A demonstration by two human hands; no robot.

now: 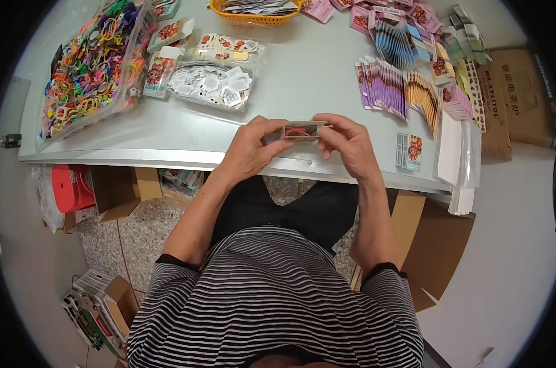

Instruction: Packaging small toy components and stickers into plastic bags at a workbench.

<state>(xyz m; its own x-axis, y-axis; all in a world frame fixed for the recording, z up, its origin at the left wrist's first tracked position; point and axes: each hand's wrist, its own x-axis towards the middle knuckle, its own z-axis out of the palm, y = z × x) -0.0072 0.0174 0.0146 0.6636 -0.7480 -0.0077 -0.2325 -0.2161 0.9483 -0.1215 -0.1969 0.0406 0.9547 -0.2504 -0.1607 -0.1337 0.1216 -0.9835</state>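
A small open cardboard box [302, 138] is held over the front edge of the table, its opening towards me. Inside it lies something red and looped [297, 131], too small to name. My left hand [251, 149] grips the box's left end between thumb and fingers. At the right end, my right hand [353, 147] has its fingers closed around the box's edge and flap; whether a small item is also between those fingertips is hidden. Two or so finished-looking teal picture boxes [415, 153] stand on the table to the right of my right hand.
A clear bin [134, 73] of colourful trinkets stands at the left. Nearby are a bag of white packets [210, 83], a bag of stickers [226, 48] and picture boxes [158, 72]. A yellow basket [256, 19] sits at the back. Fanned purple cards [382, 89] and orange cards [423, 101] lie right.
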